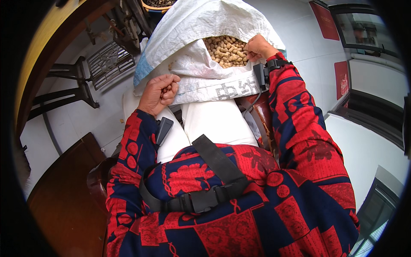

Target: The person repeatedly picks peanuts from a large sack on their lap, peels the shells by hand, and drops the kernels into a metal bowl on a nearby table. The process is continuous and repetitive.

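A white woven sack (192, 32) lies before me, partly across my knees, its mouth gaping over a heap of unshelled peanuts (228, 51). At the right edge of that mouth is my right hand (258, 48), fingers bent down by the peanuts and the sack's rim; whether it pinches anything is hidden. My left hand (162, 93) rests at the sack's lower left edge, palm turned up and fingers curled around several reddish-brown shelled peanut kernels (165, 91).
A basin (157, 5) holding dark bits stands beyond the sack. At the left are a metal treadle frame (110, 62) and a wooden tabletop edge (48, 41). Under me is a chair with a reddish-brown armrest (261, 119). A cable hangs from the device at my right wrist.
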A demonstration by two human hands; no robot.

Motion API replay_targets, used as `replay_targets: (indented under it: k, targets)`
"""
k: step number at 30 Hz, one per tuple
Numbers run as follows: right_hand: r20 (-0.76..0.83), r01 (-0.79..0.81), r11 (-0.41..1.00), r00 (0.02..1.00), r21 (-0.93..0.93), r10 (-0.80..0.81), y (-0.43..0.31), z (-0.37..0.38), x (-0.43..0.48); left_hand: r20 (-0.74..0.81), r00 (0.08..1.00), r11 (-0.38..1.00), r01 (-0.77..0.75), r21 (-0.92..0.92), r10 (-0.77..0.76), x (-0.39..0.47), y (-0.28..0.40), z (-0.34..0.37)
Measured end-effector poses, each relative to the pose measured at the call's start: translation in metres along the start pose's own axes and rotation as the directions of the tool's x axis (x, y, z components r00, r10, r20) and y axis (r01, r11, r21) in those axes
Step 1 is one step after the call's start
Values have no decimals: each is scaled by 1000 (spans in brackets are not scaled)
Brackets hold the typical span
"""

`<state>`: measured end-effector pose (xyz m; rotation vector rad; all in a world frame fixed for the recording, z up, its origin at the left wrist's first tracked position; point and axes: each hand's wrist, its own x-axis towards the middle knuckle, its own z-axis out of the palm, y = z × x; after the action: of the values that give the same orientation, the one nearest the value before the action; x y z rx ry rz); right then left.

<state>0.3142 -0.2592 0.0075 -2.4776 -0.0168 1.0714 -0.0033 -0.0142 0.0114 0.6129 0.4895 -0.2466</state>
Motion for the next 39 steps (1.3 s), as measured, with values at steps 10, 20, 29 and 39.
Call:
replay_targets:
  k: [10,20,29,39]
  targets:
    - [72,-8,917,997,-399,40,-15,13,-4,-6,1000,1000,9,-6,-9,0,1,-1]
    - [159,76,958,987,-277,-33,-31,21,-16,35,999,999,-32,16,31,1,-1,-5]
    - [420,589,805,714,72,-560,-107,26,-132,22,996,993,-84,85,82,-13,12,38]
    - [365,739,643,552,204,-750,-109,61,-198,-23,987,937,-145,318,161,-42,24,83]
